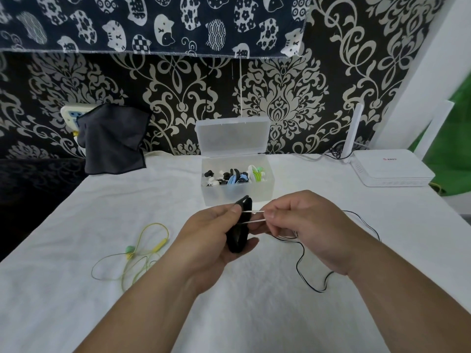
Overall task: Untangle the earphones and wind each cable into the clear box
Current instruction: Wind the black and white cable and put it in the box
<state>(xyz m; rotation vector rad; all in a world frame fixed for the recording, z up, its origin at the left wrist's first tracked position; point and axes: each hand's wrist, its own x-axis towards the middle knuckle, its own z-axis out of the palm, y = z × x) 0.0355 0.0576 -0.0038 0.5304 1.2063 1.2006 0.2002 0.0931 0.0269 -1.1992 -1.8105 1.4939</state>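
Observation:
My left hand (pixel 216 235) grips a black coil of wound earphone cable (pixel 238 238) above the middle of the white cloth. My right hand (pixel 303 225) pinches the cable strands stretched taut between the two hands. The loose black cable (pixel 305 261) trails from under my right hand across the cloth to the right. A yellow-green earphone (pixel 135 256) lies in loose loops on the cloth to the left. The clear box (pixel 238 193) stands open just beyond my hands, with several wound earphones in black, white, blue and green inside.
The table's white cloth (pixel 229 314) covers the surface. A white router (pixel 390 171) with upright antennas sits at the right back. A dark cloth (pixel 112 138) hangs over a wall socket at the left back. Patterned wall stands close behind the box.

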